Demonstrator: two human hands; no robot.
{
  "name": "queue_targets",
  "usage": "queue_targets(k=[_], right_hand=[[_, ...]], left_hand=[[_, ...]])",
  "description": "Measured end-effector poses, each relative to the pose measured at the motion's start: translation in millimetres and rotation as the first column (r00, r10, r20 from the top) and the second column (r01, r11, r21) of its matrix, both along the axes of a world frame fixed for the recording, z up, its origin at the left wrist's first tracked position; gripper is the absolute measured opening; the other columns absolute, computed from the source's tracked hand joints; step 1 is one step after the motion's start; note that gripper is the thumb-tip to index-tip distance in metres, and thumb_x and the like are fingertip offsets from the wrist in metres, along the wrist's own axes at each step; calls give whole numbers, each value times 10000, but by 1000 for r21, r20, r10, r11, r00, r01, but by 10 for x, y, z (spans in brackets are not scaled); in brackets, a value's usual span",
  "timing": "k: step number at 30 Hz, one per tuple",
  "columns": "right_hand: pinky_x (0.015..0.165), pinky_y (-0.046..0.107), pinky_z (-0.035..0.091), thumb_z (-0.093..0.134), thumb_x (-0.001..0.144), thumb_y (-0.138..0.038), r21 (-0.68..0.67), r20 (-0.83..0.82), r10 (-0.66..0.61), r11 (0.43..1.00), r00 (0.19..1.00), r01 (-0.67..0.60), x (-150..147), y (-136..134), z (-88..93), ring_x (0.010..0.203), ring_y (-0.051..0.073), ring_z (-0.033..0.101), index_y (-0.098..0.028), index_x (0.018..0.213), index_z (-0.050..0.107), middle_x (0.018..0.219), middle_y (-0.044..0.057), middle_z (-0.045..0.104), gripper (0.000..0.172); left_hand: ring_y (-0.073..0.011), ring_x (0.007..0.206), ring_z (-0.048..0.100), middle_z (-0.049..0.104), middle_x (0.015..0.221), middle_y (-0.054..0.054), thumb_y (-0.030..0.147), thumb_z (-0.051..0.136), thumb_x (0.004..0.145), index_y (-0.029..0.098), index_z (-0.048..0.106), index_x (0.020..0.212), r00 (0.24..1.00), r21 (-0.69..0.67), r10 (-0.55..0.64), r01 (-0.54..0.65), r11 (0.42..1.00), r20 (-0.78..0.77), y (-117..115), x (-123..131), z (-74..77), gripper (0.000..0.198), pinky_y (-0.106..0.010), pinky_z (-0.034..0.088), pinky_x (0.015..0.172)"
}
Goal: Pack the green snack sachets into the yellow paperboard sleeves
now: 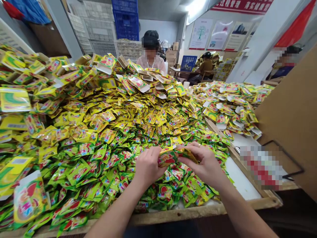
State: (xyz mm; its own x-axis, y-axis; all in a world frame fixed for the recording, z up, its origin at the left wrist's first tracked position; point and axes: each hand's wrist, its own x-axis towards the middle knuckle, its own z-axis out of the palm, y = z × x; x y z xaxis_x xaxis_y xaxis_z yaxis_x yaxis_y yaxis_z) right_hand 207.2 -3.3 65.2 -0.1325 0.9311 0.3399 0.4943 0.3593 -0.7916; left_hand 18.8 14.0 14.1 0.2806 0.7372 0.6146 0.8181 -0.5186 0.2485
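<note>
My left hand [148,167] is closed around a small printed carton [167,158], yellow, green and red, held sideways above the pile. At the carton's right end, my right hand [205,162] pinches a shiny yellow sachet [190,154] between thumb and fingers. The sachet touches or overlaps the carton's end; how far it reaches inside is hidden. Below both hands spread many loose green sachets [165,192] with red fruit pictures. Yellow sachets [133,107] lie heaped behind them.
Cartons [140,83] with raised flaps top the heap. A larger-looking carton [31,198] lies at the near left. A wooden rim [188,213] borders the table. On the right stand a cardboard sheet [289,122] and more cartons [223,119]. A person [151,59] sits opposite; others work farther back.
</note>
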Motion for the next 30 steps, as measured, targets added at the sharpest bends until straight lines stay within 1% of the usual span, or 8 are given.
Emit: queue_targets(k=[6, 11, 14, 19, 23, 26, 28, 30], right_hand=[[538, 256, 449, 772, 591, -333, -193, -248, -93, 980, 964, 45, -70, 33, -14, 588, 138, 565, -182, 738, 625, 648, -1, 634, 257], [593, 286, 484, 732, 644, -338, -177, -264, -39, 984, 964, -8, -45, -42, 54, 645, 159, 614, -191, 758, 683, 733, 33, 690, 192], [638, 319, 488, 745, 630, -321, -110, -188, -121, 989, 975, 101, -50, -39, 42, 658, 174, 616, -202, 797, 722, 737, 37, 707, 207], [651, 313, 482, 735, 643, -317, -21, -189, -188, 982, 964, 187, -180, 2, -42, 628, 164, 595, -189, 709, 702, 666, 24, 681, 148], [592, 280, 463, 719, 658, -346, -158, -180, -66, 987, 981, 38, -125, 85, 39, 612, 146, 573, -170, 683, 682, 653, 22, 650, 182], [624, 273, 477, 777, 575, -298, -228, -165, 58, 969, 985, -96, 2, 204, 109, 749, 159, 590, -174, 664, 678, 815, 37, 640, 181], [653, 279, 490, 793, 533, -264, -297, -249, 185, 919, 951, -257, 46, 266, 110, 781, 156, 600, -170, 584, 618, 862, 33, 629, 204], [602, 262, 481, 792, 524, -263, -392, -339, 278, 827, 899, -403, 36, 281, 85, 665, 125, 590, -167, 522, 538, 746, 5, 620, 272]], left_hand=[[-178, 617, 616, 630, 691, -18, 399, 610, 704, 212, 530, 822, 975, -8, -93, 97, 995, 204, -40, 55, -25, 234, -268, 448, 561], [-202, 679, 634, 632, 721, -37, 382, 623, 688, 204, 528, 865, 980, -2, -34, 35, 999, 198, -37, 58, -17, 268, -282, 467, 598], [-210, 691, 635, 642, 751, -38, 358, 632, 663, 210, 536, 915, 984, -95, -57, 74, 993, 168, -32, 48, -4, 307, -294, 475, 608], [-168, 588, 613, 633, 682, 3, 389, 649, 645, 226, 554, 851, 932, -188, -46, 121, 975, 359, -54, 72, -5, 279, -266, 467, 558], [-181, 611, 628, 646, 699, -13, 408, 646, 653, 222, 548, 846, 937, -100, -36, 76, 992, 348, -54, 64, -9, 286, -277, 480, 574], [-204, 679, 647, 666, 762, -40, 382, 634, 664, 214, 556, 869, 965, -22, -79, 87, 996, 249, -30, 19, -3, 277, -294, 493, 613], [-212, 698, 650, 673, 779, -47, 342, 634, 650, 206, 562, 882, 972, -17, -136, 142, 990, 191, -13, -11, 1, 278, -299, 496, 620], [-222, 701, 649, 676, 781, -49, 301, 633, 622, 199, 565, 893, 973, -39, -185, 192, 981, 135, -3, -27, 5, 298, -308, 497, 617]])
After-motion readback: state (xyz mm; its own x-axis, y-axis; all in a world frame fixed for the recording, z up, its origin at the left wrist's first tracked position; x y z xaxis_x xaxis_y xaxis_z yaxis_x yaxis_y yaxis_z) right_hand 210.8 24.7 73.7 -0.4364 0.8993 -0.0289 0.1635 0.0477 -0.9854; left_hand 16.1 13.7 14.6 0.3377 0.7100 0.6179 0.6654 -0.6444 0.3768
